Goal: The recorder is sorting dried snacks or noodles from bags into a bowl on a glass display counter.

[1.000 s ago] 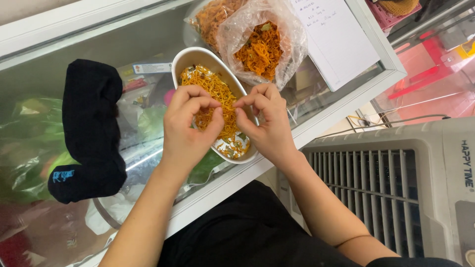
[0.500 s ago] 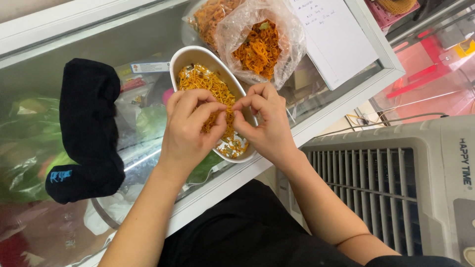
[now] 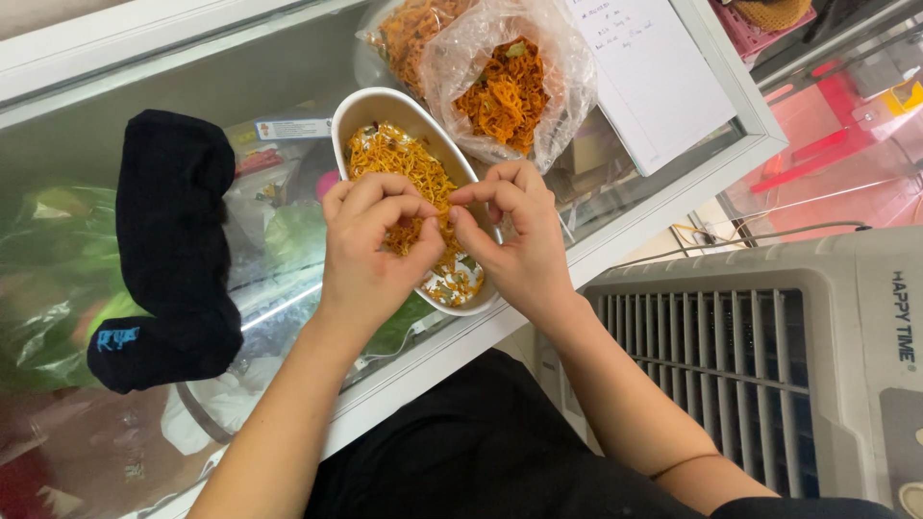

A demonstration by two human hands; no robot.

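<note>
A white oval bowl [image 3: 358,113] of orange-yellow shredded strands [image 3: 389,159] rests on the glass lid of a chest freezer [image 3: 288,67]. Both hands hover over the bowl's near half. My left hand [image 3: 370,245] and my right hand [image 3: 514,235] meet fingertip to fingertip, pinching a small clump of the strands between them. Beyond the bowl lie two clear plastic bags [image 3: 510,91] filled with darker orange shreds.
A black sock-like cloth [image 3: 168,250] lies on the glass to the left. A white sheet of paper [image 3: 644,77] sits at the lid's right end. A grey air cooler with a slatted grille [image 3: 731,365] stands at right below the freezer edge.
Both hands stay over the bowl. The fingers have shifted slightly, and the fingertips now pinch together more closely over the strands.
</note>
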